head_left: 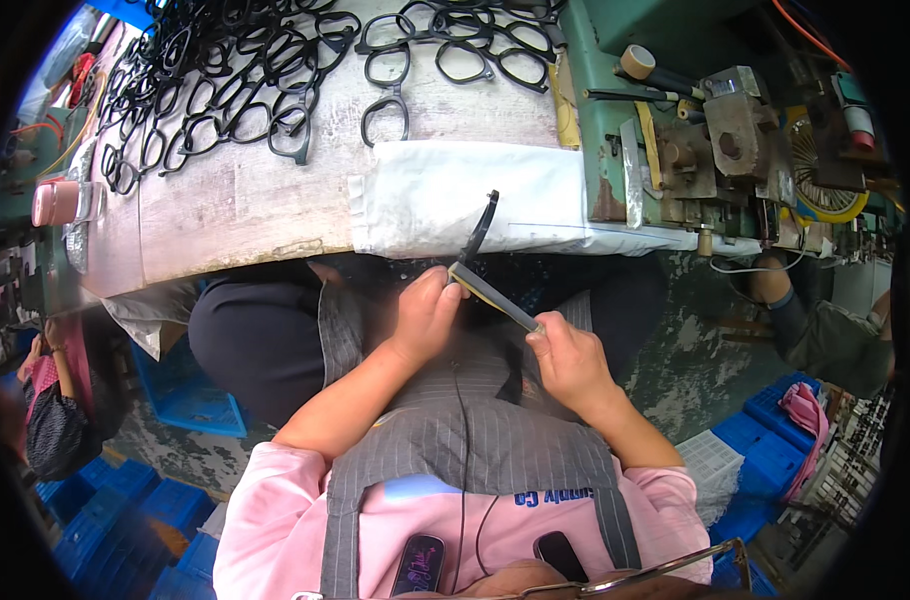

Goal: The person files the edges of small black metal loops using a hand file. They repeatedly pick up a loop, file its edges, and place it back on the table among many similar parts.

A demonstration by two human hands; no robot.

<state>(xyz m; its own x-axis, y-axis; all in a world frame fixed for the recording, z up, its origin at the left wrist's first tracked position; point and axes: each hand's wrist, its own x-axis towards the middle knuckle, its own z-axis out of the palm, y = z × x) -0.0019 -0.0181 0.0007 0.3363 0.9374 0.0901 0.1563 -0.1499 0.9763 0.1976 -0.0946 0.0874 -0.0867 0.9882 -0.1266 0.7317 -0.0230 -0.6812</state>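
our left hand pinches the black frame piece near the white cloth while our right hand grips the grey stick, and if our pinch slips under pressure, the stick could scratch the piece.

Workshop, of the factory-floor kind, for eyeglass frames. Evidence: many black eyeglass frames, heaped and strewn across a worn worktable; green machine with bolted metal blocks, at right; blue plastic crates, on both sides; scuffed green floor; striped work apron, worn; another person, in the left background.
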